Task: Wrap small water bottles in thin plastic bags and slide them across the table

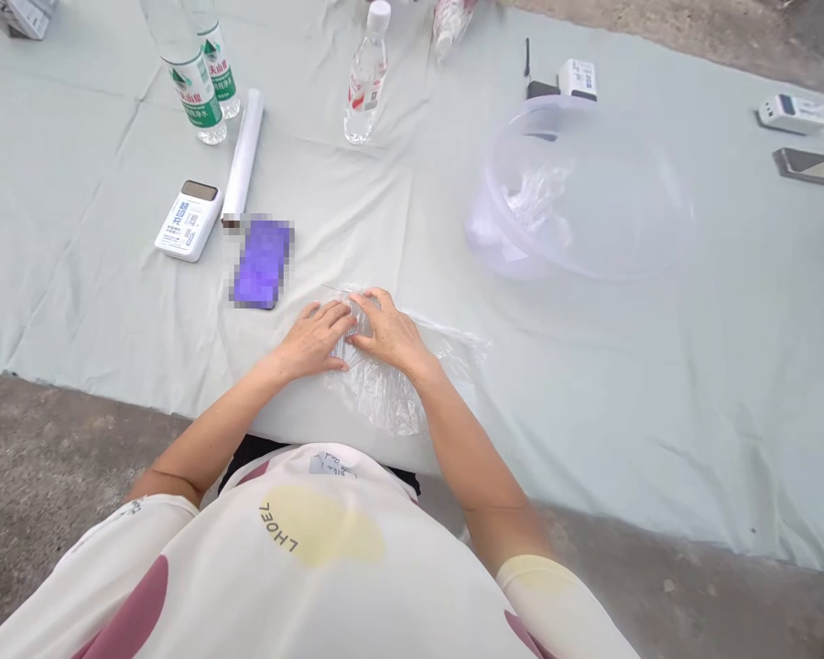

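A thin, crumpled piece of clear plastic film (384, 394) lies at the near edge of the cloth-covered table, in front of my body. Whether it is a bag or a loose sheet I cannot tell. My left hand (318, 340) rests palm down at its left side, fingers spread and slightly bent. From the right, my right hand (389, 331) lies on the film with its fingers apart, its thumb close to the left hand's fingertips. Neither hand wraps around the film. Just beyond the left hand is a purple phone-shaped object (265, 264), blurred out.
A clear plastic basin (679, 215) with crumpled film in it lies tilted at right. At left are a white power bank (189, 220), a white roll (245, 156) and two water bottles (196, 96). Another bottle (366, 82) stands further back. Small devices (795, 113) lie far right.
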`<state>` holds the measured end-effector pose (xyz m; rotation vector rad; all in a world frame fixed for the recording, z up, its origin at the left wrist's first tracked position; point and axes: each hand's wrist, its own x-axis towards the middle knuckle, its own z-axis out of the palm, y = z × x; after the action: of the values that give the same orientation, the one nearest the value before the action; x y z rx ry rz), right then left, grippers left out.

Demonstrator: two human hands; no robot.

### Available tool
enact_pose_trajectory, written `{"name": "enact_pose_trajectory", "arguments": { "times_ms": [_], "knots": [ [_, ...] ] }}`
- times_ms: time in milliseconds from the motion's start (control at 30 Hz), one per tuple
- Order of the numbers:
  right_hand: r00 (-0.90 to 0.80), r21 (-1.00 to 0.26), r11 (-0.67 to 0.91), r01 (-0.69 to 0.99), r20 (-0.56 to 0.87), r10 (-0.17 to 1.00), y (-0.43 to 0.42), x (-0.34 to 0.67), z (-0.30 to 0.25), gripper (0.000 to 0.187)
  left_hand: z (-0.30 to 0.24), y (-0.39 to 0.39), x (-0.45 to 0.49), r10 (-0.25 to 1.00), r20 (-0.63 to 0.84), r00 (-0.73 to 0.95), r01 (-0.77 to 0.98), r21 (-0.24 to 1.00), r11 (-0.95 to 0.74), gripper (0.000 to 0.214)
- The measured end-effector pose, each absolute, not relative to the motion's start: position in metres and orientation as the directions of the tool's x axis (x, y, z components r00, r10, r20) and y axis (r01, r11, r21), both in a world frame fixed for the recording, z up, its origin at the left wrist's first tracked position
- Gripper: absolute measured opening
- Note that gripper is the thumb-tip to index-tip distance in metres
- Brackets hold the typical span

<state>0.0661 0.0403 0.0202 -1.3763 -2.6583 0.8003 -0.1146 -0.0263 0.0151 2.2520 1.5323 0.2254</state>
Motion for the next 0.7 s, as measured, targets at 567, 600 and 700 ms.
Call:
{"name": "enact_pose_trajectory", "arguments": {
  "times_ms": [567,600,700],
  "knots": [
    [-0.257,-0.647,0.152,0.747,-0.07,0.964,0.296,-0.028,0.051,0.08,-0.019,-0.034,-0.133,0.919,-0.145,0.366,0.852,0.449,-0.268,0.126],
    [-0.214,-0.72,0.103,0.687,-0.066,0.975,0.314,-0.04,0.05,0.088,-0.02,-0.035,-0.133,0.92,-0.138,0.366,0.852,0.447,-0.271,0.127],
    [-0.132,-0.863,0.069,0.5,0.003,0.991,0.358,-0.075,0.048,0.104,-0.024,-0.035,-0.133,0.925,-0.116,0.363,0.849,0.45,-0.277,0.126]
  ]
}}
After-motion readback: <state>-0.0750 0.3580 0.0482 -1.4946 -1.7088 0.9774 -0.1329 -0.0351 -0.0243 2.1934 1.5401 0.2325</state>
